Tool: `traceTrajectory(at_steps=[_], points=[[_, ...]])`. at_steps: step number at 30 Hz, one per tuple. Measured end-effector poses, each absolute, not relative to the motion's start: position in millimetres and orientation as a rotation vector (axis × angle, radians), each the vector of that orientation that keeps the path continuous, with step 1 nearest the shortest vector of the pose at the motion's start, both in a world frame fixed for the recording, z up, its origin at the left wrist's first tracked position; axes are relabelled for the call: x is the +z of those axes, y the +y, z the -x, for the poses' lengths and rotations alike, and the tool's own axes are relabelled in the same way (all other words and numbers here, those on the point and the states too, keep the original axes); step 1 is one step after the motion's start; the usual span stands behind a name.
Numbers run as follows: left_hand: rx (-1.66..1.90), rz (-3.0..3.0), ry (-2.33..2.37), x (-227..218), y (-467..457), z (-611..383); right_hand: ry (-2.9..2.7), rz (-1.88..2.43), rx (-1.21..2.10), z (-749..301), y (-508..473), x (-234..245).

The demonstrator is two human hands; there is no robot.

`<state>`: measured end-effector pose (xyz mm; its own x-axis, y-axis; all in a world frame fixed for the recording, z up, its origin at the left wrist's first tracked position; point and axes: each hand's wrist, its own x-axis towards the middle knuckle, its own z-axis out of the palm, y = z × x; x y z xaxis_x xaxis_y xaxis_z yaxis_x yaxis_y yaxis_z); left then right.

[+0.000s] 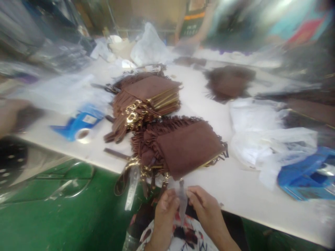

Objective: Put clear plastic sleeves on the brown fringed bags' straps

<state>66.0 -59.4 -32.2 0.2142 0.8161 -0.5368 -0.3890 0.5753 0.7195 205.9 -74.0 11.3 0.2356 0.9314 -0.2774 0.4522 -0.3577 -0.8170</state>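
At the table's front edge, my left hand (166,205) and my right hand (203,203) pinch a translucent plastic strip (183,209) from either side. Its upper end lies against a short dark strap hanging from the nearest brown fringed pouch (190,148). That pouch lies flat on top of others, its gold zipper facing right and front. Gold clasps (143,170) and wrist straps hang over the edge to the left of my hands. Another translucent strip (131,190) dangles there, around a strap or beside it, I cannot tell which.
Behind lies a stack of brown pouches (150,89) with gold clasps. A blue tape dispenser (87,120) sits left, a blue box (309,177) right, near white plastic bags (261,136). More brown pouches (230,82) lie farther back. Other people are around the table (235,195).
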Motion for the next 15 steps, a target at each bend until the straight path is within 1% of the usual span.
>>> traceTrajectory(at_steps=[6, 15], points=[[0.890, -0.519, 0.968, -31, -55, -67, -1.335, 1.946, 0.926, -207, -72, 13], [0.904, -0.522, 0.924, -32, -47, -69, -1.291, 1.979, 0.917, -205, -61, 18]])
